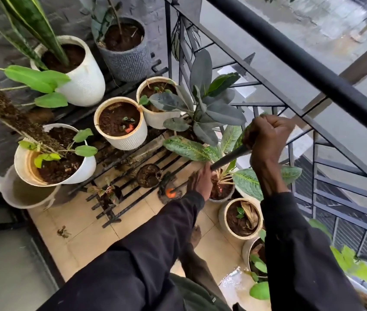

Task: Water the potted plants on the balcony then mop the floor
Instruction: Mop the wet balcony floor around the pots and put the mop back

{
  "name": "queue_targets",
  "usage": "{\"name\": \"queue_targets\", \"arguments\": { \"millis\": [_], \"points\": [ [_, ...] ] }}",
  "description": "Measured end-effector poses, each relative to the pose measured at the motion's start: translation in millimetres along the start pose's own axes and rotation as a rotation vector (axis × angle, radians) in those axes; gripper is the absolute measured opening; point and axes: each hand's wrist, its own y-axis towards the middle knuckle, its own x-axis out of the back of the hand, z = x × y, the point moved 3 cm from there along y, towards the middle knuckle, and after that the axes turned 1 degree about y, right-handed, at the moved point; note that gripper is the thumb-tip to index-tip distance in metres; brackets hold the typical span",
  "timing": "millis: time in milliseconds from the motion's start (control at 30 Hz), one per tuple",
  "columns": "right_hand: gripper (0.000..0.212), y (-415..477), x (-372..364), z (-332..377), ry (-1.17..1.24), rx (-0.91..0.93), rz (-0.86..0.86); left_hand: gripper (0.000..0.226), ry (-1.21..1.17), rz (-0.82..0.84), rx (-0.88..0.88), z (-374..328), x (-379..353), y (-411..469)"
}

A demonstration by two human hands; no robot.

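I hold a dark mop handle [229,158] with both hands. My right hand [266,135] grips its upper end near the railing. My left hand [200,182] grips it lower down, beside the pot of a variegated plant [191,149]. The handle slants down left to a dark mop head with an orange part [169,192] on the black metal rack [133,182]. Potted plants stand around: a white pot with a snake plant [83,79], a grey ribbed pot [128,61], and cream pots [124,138] [223,218] with dark soil.
A black balcony railing [312,75] runs along the right. A white jug holding murky water [21,196] sits at the left under a tilted cream pot [83,169]. The beige floor tiles [83,232] have leaf debris, and a wet patch [234,281] lies near my feet.
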Motion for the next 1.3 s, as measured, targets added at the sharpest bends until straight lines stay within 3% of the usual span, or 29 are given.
{"name": "queue_targets", "arguments": {
  "millis": [233,500,633,767,900,1300],
  "points": [
    [0.043,-21.1,-11.7,-16.9,0.098,-0.098,0.101,0.037,0.024,-0.132,0.014,39.9,3.0,-44.8],
    [0.038,3.3,1.8,28.9,0.114,0.144,0.058,0.028,0.004,-0.234,-0.117,-2.5,13.9,-6.8],
    [0.044,25.0,16.1,36.8,0.085,0.219,-0.056,0.024,-0.090,-0.191,-0.164,-39.1,13.3,30.6],
    [0.026,31.9,30.6,18.7,-0.073,0.293,-0.163,0.025,-0.241,-0.039,-0.155,-62.3,-6.2,68.2],
    [0.025,36.8,40.8,-11.9,-0.120,0.248,-0.189,0.023,-0.223,0.057,-0.114,-67.4,-27.6,89.2],
    [0.032,68.0,19.4,-10.2,0.030,0.034,0.042,0.040,-0.065,-0.031,0.023,-31.5,-21.6,71.4]
  ]
}}
